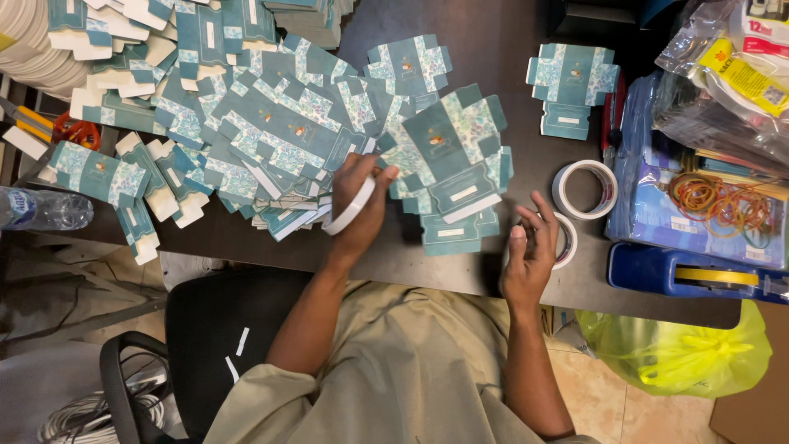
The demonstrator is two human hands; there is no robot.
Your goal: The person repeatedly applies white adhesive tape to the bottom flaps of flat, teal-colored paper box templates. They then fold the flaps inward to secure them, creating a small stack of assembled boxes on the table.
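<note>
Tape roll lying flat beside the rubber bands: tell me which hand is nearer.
Right. The right hand lies just below-left of the tape roll; the left hand, holding another white roll, is farther left.

Glossy printed card box blanks [288, 131]

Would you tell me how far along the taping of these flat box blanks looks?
Done: hard to judge; a small stack of blanks sits apart. In hand: the left hand holds a white tape roll by a blank; the right hand rests near another roll. Left: a large heap of blanks.
</note>
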